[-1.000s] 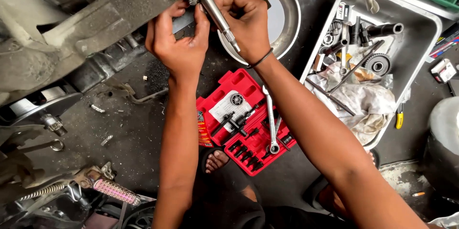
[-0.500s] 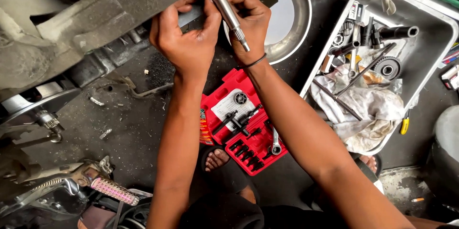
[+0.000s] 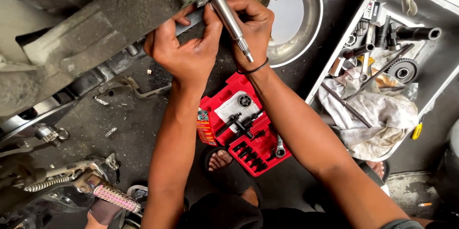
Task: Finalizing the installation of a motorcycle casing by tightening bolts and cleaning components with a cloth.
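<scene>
1. a red plastic tool case lies open on the floor in the middle of the scene, near the person's knees; a white paper label sits in its far half and black sockets fill its near half.
2. a small orange printed packet stands just beside the case's left edge.
3. a chrome spanner rests on the case's right corner.
4. the right hand has its fingers curled shut around a silver metal driver handle, whose far end meets the grey machine casing at the far left.
5. the left hand presses against the same casing just left of the handle, fingers bent onto a metal edge; whether it grips anything i cannot tell.
6. a round steel pan lies on the floor far behind the hands, holding dark liquid.
7. a white tray on the right holds a crumpled cloth, a gear and dark tools.
8. the floor is dark, stained concrete with scattered small metal bits.
</scene>
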